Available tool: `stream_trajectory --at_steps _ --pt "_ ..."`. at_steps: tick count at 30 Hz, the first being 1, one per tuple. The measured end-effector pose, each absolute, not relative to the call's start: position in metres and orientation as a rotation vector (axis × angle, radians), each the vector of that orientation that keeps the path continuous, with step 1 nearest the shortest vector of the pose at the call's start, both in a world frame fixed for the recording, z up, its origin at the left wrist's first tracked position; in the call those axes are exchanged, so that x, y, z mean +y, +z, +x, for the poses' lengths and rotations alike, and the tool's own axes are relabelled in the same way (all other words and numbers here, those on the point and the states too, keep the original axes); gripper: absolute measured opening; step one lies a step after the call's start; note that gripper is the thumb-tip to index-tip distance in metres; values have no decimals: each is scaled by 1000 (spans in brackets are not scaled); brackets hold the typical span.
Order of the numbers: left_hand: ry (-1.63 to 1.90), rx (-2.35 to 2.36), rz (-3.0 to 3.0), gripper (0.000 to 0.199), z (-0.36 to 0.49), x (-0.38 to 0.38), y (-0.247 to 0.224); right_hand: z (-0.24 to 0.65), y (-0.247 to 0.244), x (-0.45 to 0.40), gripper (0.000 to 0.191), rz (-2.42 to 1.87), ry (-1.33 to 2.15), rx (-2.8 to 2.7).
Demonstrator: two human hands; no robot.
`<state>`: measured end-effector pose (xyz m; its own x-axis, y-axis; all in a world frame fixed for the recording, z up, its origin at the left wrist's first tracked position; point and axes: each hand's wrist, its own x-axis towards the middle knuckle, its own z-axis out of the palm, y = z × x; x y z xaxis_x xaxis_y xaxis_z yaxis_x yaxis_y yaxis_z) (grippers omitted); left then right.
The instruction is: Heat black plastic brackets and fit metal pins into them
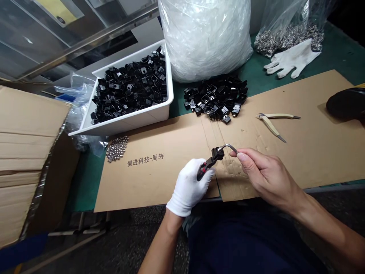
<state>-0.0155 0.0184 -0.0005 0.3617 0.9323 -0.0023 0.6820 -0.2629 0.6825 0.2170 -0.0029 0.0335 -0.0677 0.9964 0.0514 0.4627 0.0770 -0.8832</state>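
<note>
My left hand [189, 186], in a white fabric glove, grips a small black plastic part [212, 160] with a bit of red showing near its lower end. My right hand [265, 171] is bare and pinches a bent metal rod [229, 147] between thumb and forefinger. The rod's short end meets the top of the black part. Both hands are held just above a flattened cardboard sheet [159, 179] printed with Chinese characters. Part of the black piece is hidden by my gloved fingers.
A white tray [128, 125] holds several black parts, with a loose pile [216, 99] beside it. Pliers [273, 121] lie on the cardboard. Behind are a bag of clear plastic [205, 38], a bag of metal pieces [288, 36], and a white glove [291, 59]. Cardboard boxes [28, 152] stand left.
</note>
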Motion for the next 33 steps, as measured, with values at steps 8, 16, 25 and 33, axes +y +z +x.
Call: stream_trajectory --at_steps 8,16,25,33 --pt "542 1381 1988 20 -21 16 7 208 34 -9 33 -1474 1072 -1523" --pt "530 1388 1956 28 -20 14 9 208 30 -11 41 -1410 1436 -1214" --pt "517 1395 1886 31 -12 9 18 202 26 -8 38 -1225 1724 -847" --pt "537 1478 1817 33 -10 8 16 175 20 -12 35 -1125 1662 -670"
